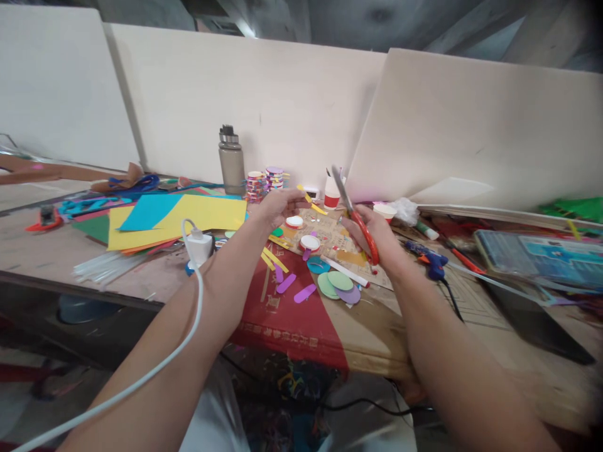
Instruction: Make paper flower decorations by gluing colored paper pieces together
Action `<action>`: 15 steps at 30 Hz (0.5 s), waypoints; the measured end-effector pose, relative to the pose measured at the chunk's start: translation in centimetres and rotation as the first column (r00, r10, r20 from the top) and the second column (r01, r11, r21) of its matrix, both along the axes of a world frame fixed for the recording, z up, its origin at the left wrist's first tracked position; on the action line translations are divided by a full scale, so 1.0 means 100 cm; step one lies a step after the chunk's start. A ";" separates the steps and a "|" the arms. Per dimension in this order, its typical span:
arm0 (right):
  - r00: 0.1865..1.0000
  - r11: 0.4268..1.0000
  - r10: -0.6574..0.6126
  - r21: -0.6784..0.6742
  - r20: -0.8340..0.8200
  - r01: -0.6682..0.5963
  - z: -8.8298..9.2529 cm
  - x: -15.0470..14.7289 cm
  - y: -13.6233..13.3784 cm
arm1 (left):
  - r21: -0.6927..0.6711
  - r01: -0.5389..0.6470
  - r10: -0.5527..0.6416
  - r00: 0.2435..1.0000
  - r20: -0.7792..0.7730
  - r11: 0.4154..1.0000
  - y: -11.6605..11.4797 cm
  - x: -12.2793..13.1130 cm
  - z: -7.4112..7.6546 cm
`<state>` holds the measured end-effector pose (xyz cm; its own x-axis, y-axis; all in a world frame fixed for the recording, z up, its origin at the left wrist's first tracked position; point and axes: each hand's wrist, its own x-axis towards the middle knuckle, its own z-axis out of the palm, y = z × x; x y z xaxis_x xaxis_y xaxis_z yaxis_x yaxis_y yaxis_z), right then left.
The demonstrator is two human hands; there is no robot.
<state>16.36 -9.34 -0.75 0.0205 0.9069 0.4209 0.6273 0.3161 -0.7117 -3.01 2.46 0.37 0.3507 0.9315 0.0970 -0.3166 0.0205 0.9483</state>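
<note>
My left hand (279,206) pinches a short yellow paper strip (311,199) between thumb and fingers. In my right hand (377,231) are red-handled scissors (352,204), their blades pointing up and away, apart from the strip. Below my hands, two low white-topped discs (309,243) sit on a printed cardboard sheet. Purple round-ended paper pieces (286,284) and yellow strips (274,259) lie nearer me on the red part of the cardboard. Beside them are green paper circles (340,280), a purple one (349,295) and a blue one (319,264).
At the left, coloured paper sheets (207,216), clear glue sticks (106,267) and a white plug (200,247) with its cable. A bottle (231,160) and stacked decorated pieces (274,177) stand behind. Rightward lie a blue glue gun (432,260) and a plastic case (537,251).
</note>
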 end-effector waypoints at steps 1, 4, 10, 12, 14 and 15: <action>0.994 0.999 -0.032 0.000 -0.100 0.032 0.001 -0.002 0.000 | 0.042 0.045 -0.043 0.998 -0.051 0.998 -0.003 0.003 0.000; 0.954 0.995 -0.074 0.046 -0.290 0.091 0.004 -0.008 -0.001 | 0.166 0.180 -0.141 0.965 -0.221 0.969 -0.015 0.013 0.000; 0.955 0.996 -0.026 0.079 -0.294 0.051 0.003 -0.007 0.003 | 0.334 0.286 -0.105 0.877 -0.468 0.898 -0.043 0.030 0.002; 0.961 0.997 0.005 0.081 -0.277 0.018 0.000 -0.005 0.006 | 0.342 0.306 -0.097 0.853 -0.513 0.889 -0.048 0.032 0.002; 0.965 0.995 0.031 0.103 -0.261 -0.004 -0.004 -0.004 0.007 | 0.347 0.331 -0.104 0.837 -0.537 0.878 -0.051 0.034 0.002; 0.967 0.993 0.038 0.118 -0.253 -0.008 -0.005 -0.004 0.008 | 0.344 0.340 -0.110 0.833 -0.542 0.875 -0.051 0.034 0.002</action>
